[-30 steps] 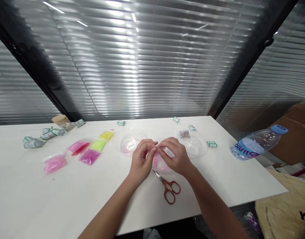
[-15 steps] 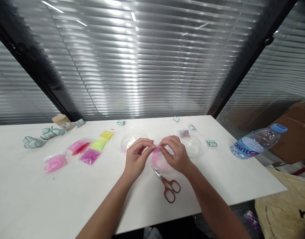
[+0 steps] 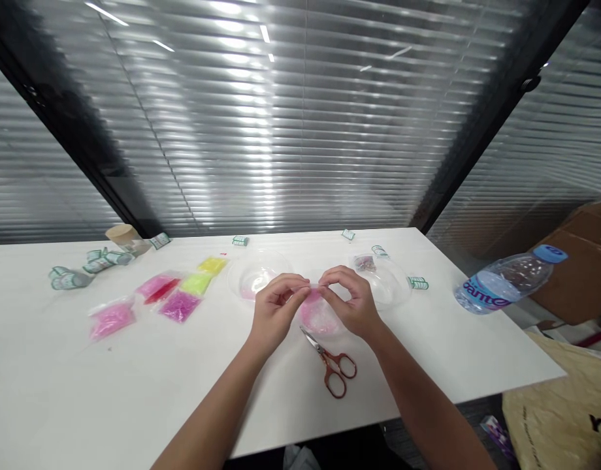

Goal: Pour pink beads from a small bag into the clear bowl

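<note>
My left hand (image 3: 279,310) and my right hand (image 3: 353,301) face each other over a clear plate holding pink beads (image 3: 320,316). Thumb and forefinger of each are pinched together, with a small gap between the two pinches. What they hold is too fine to make out. Just below the plate lies a pair of scissors (image 3: 330,365) with copper-coloured handles, its tips pointing up and left. Behind my left hand stands a clear plate (image 3: 236,274) with a little pink in it. Another clear plate (image 3: 403,287), bearing a small packet (image 3: 364,263), is beyond my right hand.
Several bags of beads lie on the left: pink (image 3: 112,318), purple (image 3: 179,305), yellow-green (image 3: 195,283) and yellow (image 3: 213,265). Small green-and-white rolls (image 3: 98,260) and a tape roll (image 3: 121,234) sit behind. A water bottle (image 3: 506,284) leans at the right edge.
My fingertips have drawn slightly apart, widening the gap between the two pinches. The whole view has shifted a little; the things on the table stay in place.
</note>
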A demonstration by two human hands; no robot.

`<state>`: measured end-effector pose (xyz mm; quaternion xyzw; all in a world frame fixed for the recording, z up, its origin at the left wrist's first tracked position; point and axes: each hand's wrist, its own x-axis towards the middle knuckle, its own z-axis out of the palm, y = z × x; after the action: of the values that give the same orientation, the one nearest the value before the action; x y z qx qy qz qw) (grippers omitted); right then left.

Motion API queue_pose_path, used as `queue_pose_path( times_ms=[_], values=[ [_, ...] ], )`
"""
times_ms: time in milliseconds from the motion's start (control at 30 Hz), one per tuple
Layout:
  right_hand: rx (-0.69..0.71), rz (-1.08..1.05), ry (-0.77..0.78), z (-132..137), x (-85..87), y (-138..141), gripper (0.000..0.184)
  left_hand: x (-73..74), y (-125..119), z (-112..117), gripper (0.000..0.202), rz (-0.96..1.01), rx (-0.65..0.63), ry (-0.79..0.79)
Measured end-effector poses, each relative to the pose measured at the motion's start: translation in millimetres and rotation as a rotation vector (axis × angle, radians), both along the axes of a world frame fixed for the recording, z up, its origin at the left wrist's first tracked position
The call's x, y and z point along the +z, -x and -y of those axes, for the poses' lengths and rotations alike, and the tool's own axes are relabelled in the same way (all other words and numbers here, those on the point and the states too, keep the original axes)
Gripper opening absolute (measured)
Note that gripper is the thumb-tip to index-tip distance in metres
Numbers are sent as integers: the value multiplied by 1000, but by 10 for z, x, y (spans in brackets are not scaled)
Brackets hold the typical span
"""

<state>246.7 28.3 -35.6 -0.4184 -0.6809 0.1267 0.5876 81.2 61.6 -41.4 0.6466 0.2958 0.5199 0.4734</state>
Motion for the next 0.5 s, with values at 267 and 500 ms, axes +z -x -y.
queue_pose_path(
  times_ms=[267, 500],
  values=[
    [99, -202, 81, -15, -48, -40, 9, -49, 9, -32, 4, 85, -26, 115],
    [74, -202, 102, -34, -49, -28, 11, -24, -15, -16, 19, 116, -138, 292]
  ],
)
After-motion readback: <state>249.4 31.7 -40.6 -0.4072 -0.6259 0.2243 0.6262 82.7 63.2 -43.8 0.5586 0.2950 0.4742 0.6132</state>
